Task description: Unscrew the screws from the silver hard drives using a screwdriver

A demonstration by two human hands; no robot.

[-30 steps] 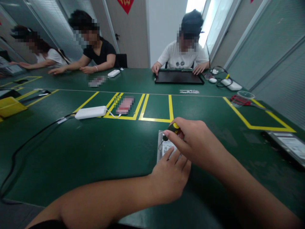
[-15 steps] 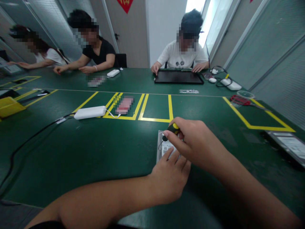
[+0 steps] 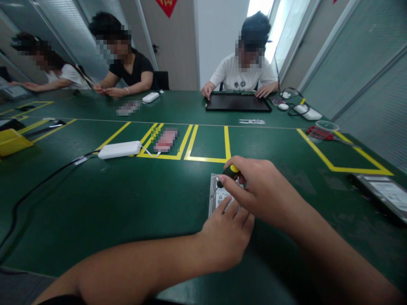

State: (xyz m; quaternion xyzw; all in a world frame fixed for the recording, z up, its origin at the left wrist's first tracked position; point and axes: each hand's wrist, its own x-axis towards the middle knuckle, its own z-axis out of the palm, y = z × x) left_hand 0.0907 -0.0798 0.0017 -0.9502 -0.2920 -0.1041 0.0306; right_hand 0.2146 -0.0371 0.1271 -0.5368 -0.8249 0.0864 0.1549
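A silver hard drive (image 3: 213, 199) with a white label lies flat on the green table, partly covered by both hands. My left hand (image 3: 226, 237) rests over its near part, the fingers stretched out and slightly apart on the label side. Above the drive my right hand (image 3: 259, 184) is closed around a screwdriver (image 3: 229, 173) with a black and yellow handle. The screwdriver tilts, its thin shaft pointing down to the left side of the drive. I cannot make out the tip's exact contact with a screw.
Another hard drive (image 3: 386, 192) lies at the right edge. A white power strip (image 3: 119, 150) with a black cable and a pink phone (image 3: 166, 140) lie to the left. Yellow tape marks the table (image 3: 159, 199). Opposite, a co-worker holds a black panel (image 3: 238, 103); two others sit further left.
My hands, the screwdriver and the drive stay almost where they were. Across the table, the co-worker in black has drawn one hand in towards the other.
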